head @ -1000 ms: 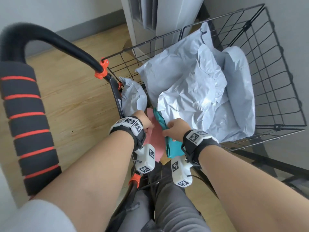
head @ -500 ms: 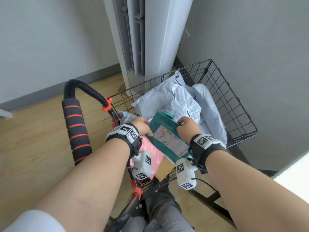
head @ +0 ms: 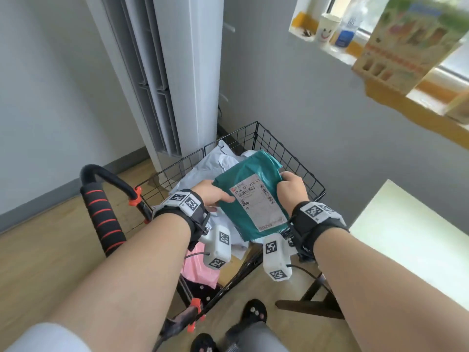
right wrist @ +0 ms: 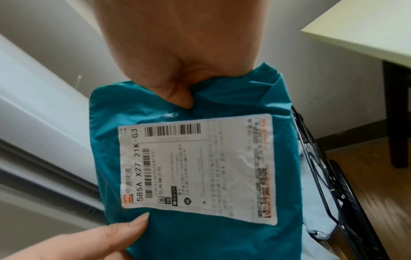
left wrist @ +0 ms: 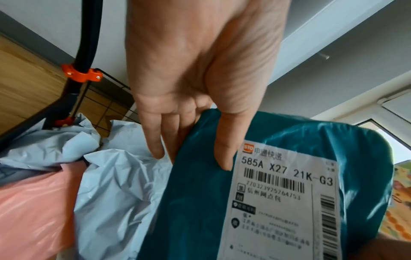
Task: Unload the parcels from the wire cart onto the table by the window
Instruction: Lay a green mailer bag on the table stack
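Observation:
A teal parcel (head: 247,181) with a white shipping label is held up above the black wire cart (head: 279,148). My left hand (head: 215,193) pinches its left edge, thumb on top and fingers beneath, as the left wrist view shows on the teal parcel (left wrist: 200,193). My right hand (head: 291,186) grips the parcel's right edge, bunching the plastic; the right wrist view shows the teal parcel (right wrist: 200,237) crumpled under that thumb. Pale grey parcels (head: 200,171) and a pink parcel (head: 198,265) lie in the cart. The pale table (head: 406,237) stands at the right.
A tall white air-conditioner unit (head: 182,72) stands behind the cart against the grey wall. The cart's foam-gripped handle (head: 101,212) rises at left. A window sill (head: 330,36) with a paper cup, a bottle and a printed carton is above right. My feet are on the wood floor.
Both hands have pulled the teal parcel out from between the other parcels and lifted it above the cart. My view has risen, bringing the table and window sill in.

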